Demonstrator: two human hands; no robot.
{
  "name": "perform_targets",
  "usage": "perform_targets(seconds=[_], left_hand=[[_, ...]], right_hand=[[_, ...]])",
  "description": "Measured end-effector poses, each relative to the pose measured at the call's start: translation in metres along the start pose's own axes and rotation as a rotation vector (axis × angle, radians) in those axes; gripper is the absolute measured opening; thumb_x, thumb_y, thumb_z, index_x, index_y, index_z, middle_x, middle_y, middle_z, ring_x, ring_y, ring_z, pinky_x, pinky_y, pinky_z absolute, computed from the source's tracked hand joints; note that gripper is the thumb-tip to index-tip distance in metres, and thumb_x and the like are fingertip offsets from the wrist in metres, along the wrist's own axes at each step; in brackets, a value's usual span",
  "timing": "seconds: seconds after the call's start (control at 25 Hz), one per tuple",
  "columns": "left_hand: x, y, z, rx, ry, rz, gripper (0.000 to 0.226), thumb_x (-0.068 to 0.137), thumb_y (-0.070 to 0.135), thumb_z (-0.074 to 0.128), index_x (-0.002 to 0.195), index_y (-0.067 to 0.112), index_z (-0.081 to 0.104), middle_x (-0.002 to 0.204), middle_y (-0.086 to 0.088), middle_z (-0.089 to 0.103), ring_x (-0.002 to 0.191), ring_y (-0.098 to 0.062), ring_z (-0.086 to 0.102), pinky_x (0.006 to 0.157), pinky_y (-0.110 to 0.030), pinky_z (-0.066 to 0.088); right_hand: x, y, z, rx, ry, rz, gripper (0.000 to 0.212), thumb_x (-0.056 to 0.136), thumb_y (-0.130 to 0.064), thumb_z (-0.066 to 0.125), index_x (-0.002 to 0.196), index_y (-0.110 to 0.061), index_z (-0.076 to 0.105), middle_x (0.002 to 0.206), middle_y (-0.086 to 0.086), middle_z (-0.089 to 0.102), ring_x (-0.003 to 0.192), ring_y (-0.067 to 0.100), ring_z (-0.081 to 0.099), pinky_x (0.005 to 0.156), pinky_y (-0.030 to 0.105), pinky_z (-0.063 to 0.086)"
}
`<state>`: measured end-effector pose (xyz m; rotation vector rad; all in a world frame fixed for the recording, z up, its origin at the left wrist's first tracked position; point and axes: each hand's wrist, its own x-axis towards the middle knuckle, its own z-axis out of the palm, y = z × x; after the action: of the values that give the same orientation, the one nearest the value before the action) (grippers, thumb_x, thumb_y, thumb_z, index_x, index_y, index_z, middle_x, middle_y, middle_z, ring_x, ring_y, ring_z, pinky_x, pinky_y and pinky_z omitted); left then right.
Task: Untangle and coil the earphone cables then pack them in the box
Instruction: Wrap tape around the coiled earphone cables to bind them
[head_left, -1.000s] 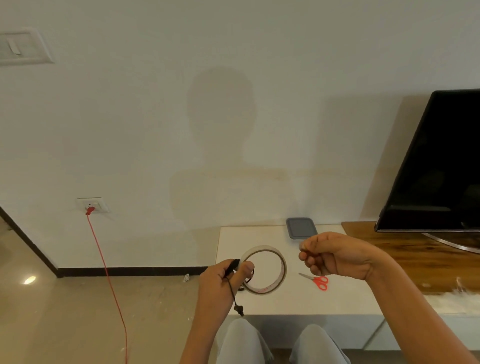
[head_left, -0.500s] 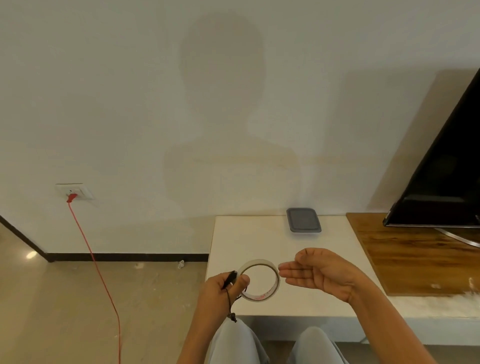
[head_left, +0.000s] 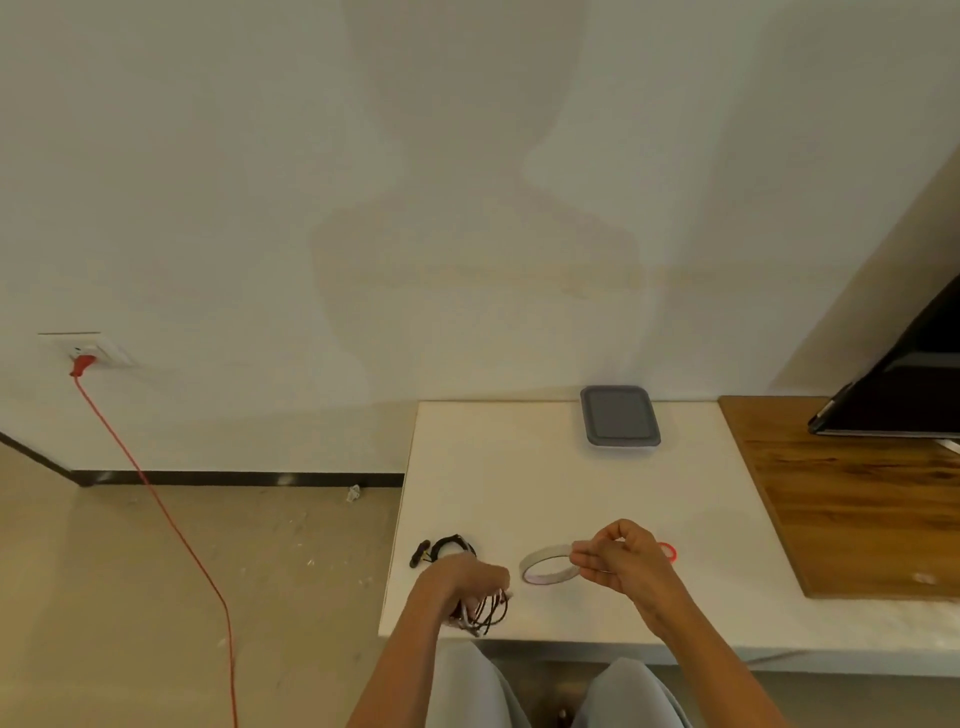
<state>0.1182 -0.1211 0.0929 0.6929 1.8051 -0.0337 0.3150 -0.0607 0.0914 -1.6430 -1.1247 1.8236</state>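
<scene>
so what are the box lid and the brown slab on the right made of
The box lid: grey, matte, moulded raised rim, probably plastic. The brown slab: streaky grain, slight sheen, looks like varnished wood or wood-look laminate; cannot tell which.

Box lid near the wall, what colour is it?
Dark grey. The box lid shows in the head view, the only view here.

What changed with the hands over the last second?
The tape roll passed from the left hand to the right hand, which now pinches its rim. The left hand dropped to the near edge of the table and grips a bundle of cable loops. The grey box, scissors and red wall cord stayed put.
</scene>
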Motion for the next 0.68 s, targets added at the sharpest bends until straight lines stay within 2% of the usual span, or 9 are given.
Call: perform_targets(seconds=[0.08,0.2,0.24,0.36,0.44,0.52,0.6,0.68], left_hand=[[0.02,0.002,0.003,-0.159,0.109,0.117,0.026,0.09,0.026,0.043,0.066,0.016,0.042,0.063,0.001,0.04,0.054,-0.01,0.036,0.052,-0.023,0.031],[0.042,0.005,0.017,-0.17,0.26,0.281,0.034,0.098,0.018,0.034,0.065,0.023,0.038,0.067,0.006,0.041,0.057,-0.004,0.037,0.055,-0.02,0.034],[0.046,0.006,0.023,-0.2,0.301,0.329,0.035,0.098,0.016,0.034,0.065,0.023,0.039,0.067,0.006,0.042,0.058,-0.005,0.038,0.056,-0.023,0.034],[0.05,0.007,0.038,-0.264,0.354,0.456,0.031,0.099,0.016,0.032,0.071,0.022,0.046,0.068,0.005,0.048,0.06,-0.007,0.042,0.055,-0.024,0.033],[0.054,0.009,0.047,-0.208,0.365,0.539,0.027,0.1,0.016,0.032,0.084,0.022,0.053,0.073,0.006,0.054,0.062,-0.005,0.047,0.055,-0.017,0.035],[0.057,0.01,0.055,-0.16,0.375,0.617,0.026,0.101,0.017,0.033,0.106,0.023,0.058,0.076,0.007,0.058,0.064,-0.003,0.051,0.058,-0.014,0.038],[0.058,0.009,0.061,-0.138,0.366,0.652,0.031,0.101,0.019,0.032,0.123,0.024,0.053,0.081,0.007,0.062,0.07,-0.004,0.057,0.064,-0.015,0.043],[0.058,0.009,0.063,-0.106,0.356,0.671,0.033,0.101,0.02,0.033,0.129,0.022,0.051,0.093,0.001,0.067,0.08,-0.008,0.062,0.071,-0.017,0.047]], right_hand=[[0.011,0.008,0.0,0.035,0.013,0.036,0.006,0.092,-0.002,0.053,0.093,0.004,0.055,0.094,0.021,0.071,0.085,0.032,0.071,0.075,0.035,0.06],[0.022,0.021,0.005,0.027,0.034,0.08,0.008,0.093,-0.005,0.053,0.094,0.003,0.055,0.094,0.017,0.071,0.085,0.028,0.071,0.078,0.036,0.059],[0.026,0.024,0.008,0.027,0.048,0.092,0.009,0.093,-0.006,0.054,0.095,0.003,0.055,0.094,0.015,0.072,0.084,0.027,0.072,0.077,0.035,0.059],[0.033,0.034,0.016,0.048,0.085,0.133,0.01,0.092,-0.006,0.055,0.095,0.004,0.056,0.091,0.013,0.072,0.079,0.023,0.073,0.066,0.027,0.059],[0.034,0.038,0.023,0.046,0.098,0.141,0.009,0.091,-0.007,0.055,0.095,0.002,0.057,0.09,0.013,0.073,0.077,0.022,0.073,0.064,0.026,0.058],[0.034,0.039,0.03,0.015,0.109,0.141,0.008,0.091,-0.008,0.056,0.093,-0.001,0.057,0.089,0.012,0.072,0.076,0.022,0.072,0.066,0.027,0.059],[0.032,0.036,0.036,-0.012,0.108,0.141,0.006,0.091,-0.008,0.056,0.092,-0.003,0.058,0.089,0.011,0.071,0.076,0.021,0.072,0.066,0.026,0.058],[0.029,0.033,0.038,-0.007,0.103,0.13,0.006,0.091,-0.007,0.055,0.089,-0.004,0.06,0.086,0.011,0.072,0.073,0.02,0.072,0.062,0.024,0.057]])
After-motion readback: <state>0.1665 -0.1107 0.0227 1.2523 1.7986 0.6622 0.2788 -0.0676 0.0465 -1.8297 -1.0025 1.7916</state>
